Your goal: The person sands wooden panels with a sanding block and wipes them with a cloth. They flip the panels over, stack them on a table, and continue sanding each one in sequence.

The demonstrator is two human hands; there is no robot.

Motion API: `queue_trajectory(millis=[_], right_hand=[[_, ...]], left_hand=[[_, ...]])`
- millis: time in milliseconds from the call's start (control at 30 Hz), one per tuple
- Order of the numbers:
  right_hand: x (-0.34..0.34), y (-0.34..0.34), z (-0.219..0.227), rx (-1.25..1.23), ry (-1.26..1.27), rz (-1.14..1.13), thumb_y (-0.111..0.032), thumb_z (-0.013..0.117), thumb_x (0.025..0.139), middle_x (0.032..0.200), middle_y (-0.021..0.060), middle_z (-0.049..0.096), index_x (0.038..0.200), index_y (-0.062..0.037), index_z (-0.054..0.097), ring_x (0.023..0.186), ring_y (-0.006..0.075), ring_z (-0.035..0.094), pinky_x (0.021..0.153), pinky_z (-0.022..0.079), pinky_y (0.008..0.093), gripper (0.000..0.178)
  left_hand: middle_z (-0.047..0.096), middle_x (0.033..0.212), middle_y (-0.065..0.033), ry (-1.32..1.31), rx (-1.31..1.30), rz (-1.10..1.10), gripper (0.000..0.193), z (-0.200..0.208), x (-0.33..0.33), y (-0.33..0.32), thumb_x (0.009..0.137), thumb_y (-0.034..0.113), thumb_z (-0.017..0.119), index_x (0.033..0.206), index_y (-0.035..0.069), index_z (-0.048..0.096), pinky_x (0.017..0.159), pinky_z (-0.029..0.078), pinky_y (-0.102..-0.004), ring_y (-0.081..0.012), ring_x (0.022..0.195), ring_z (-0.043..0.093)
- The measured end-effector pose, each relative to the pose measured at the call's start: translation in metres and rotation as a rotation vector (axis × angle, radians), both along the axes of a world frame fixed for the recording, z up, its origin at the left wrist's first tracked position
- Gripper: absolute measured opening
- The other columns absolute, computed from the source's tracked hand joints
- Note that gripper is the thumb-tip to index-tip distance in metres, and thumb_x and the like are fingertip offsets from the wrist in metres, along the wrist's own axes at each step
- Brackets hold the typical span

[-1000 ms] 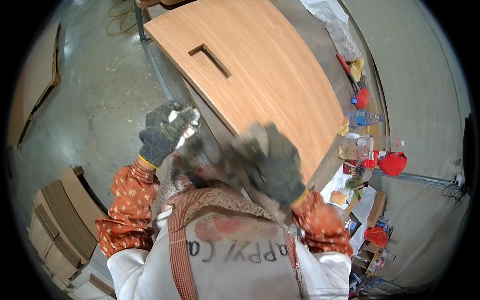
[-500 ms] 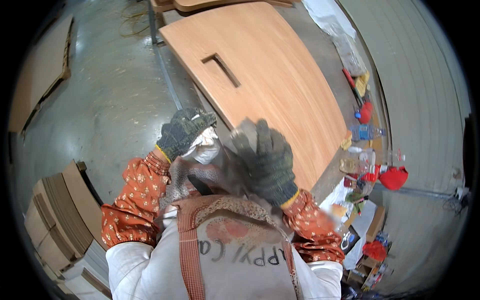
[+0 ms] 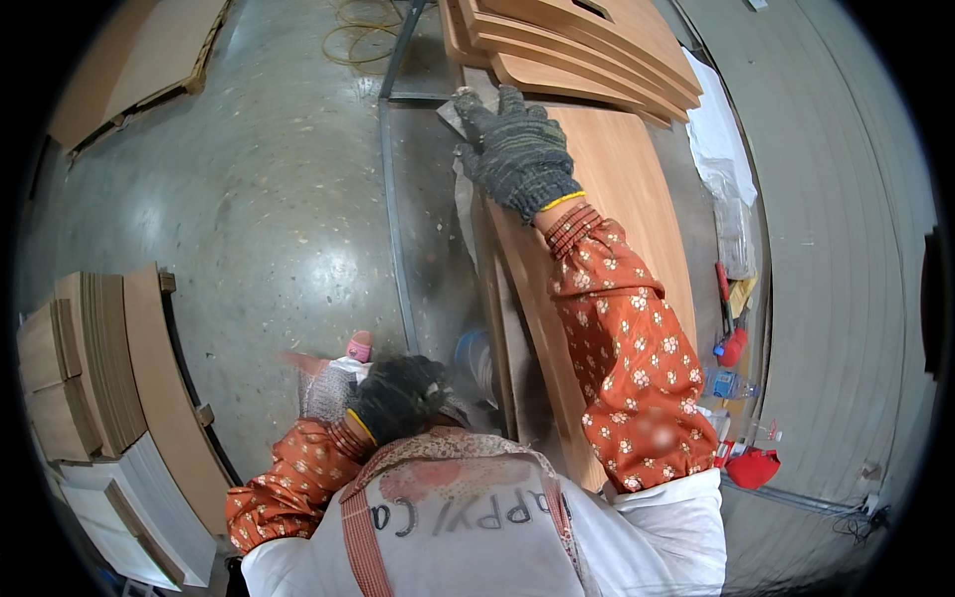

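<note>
My right hand (image 3: 519,154), in a dark grey-green knit glove, reaches far forward over the left edge of a wood-grain board (image 3: 637,179). Its fingers are closed round a small flat grey piece (image 3: 453,117), perhaps a scraper blade; the grip partly hides it. Close to my body, my left hand (image 3: 400,396) is closed in a similar dark glove, its fingers slightly blurred. White crumpled cloth (image 3: 350,368) pokes out beside that glove. My right forearm, in an orange flowered sleeve, covers much of the board's near part.
Several stacked wooden boards (image 3: 577,50) lie beyond the board. A metal frame bar (image 3: 396,219) runs along its left. Cardboard stacks (image 3: 99,368) stand at left. Bottles (image 3: 731,384) and a red bag (image 3: 753,468) sit at right. A pink shoe (image 3: 359,345) shows below.
My right hand has gone from near my chest to the board's far left end. My left hand has drawn back toward my apron. The view has shifted, showing more stacked boards.
</note>
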State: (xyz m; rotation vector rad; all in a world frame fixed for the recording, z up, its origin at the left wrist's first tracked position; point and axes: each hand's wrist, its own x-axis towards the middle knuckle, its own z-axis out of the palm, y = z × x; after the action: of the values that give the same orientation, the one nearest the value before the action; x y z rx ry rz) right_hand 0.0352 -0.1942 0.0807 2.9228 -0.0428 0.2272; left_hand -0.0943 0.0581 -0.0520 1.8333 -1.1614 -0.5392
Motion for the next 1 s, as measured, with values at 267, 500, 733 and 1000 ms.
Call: queue_trajectory(millis=[267, 500, 733, 1000], right_hand=[[-0.094, 0.014, 0.021, 0.021, 0.020, 0.105, -0.027, 0.067, 0.076, 0.111, 0.0228, 0.051, 0.122, -0.0135, 0.054, 0.084, 0.0366, 0.056, 0.070, 0.046, 0.0469, 0.050], [0.006, 0.014, 0.016, 0.019, 0.049, 0.013, -0.028, 0.064, 0.078, 0.117, 0.0256, 0.051, 0.124, -0.0154, 0.053, 0.086, 0.0376, 0.057, 0.073, 0.047, 0.0465, 0.049], [-0.034, 0.037, 0.018, 0.014, 0.098, -0.038, -0.024, 0.062, 0.078, 0.121, 0.0294, 0.048, 0.125, -0.0167, 0.051, 0.084, 0.0370, 0.058, 0.072, 0.047, 0.0480, 0.049], [0.038, 0.002, 0.009, 0.185, 0.122, -0.194, -0.032, 0.054, 0.081, 0.116, 0.0255, 0.050, 0.121, -0.0106, 0.053, 0.089, 0.0387, 0.057, 0.076, 0.045, 0.0483, 0.046]], left_hand=[[0.049, 0.129, -0.0177, 0.356, -0.423, -0.239, 0.046, 0.010, 0.010, -0.075, 0.087, 0.021, 0.047, 0.132, 0.011, 0.045, 0.078, 0.048, -0.0365, -0.0286, 0.086, 0.061], [0.040, 0.138, -0.0161, -0.366, -0.219, -0.367, 0.053, -0.024, -0.009, -0.111, 0.089, 0.027, 0.044, 0.141, 0.017, 0.034, 0.068, 0.047, -0.0398, -0.0274, 0.080, 0.059], [0.045, 0.133, -0.0118, -0.230, -0.267, -0.261, 0.051, 0.012, 0.004, -0.093, 0.088, 0.013, 0.040, 0.138, 0.019, 0.039, 0.073, 0.047, -0.0391, -0.0259, 0.082, 0.058], [0.059, 0.099, -0.0103, -0.614, 0.091, -0.556, 0.029, 0.004, -0.006, -0.097, 0.083, 0.020, 0.049, 0.109, 0.011, 0.058, 0.067, 0.047, -0.0383, -0.0256, 0.077, 0.059]])
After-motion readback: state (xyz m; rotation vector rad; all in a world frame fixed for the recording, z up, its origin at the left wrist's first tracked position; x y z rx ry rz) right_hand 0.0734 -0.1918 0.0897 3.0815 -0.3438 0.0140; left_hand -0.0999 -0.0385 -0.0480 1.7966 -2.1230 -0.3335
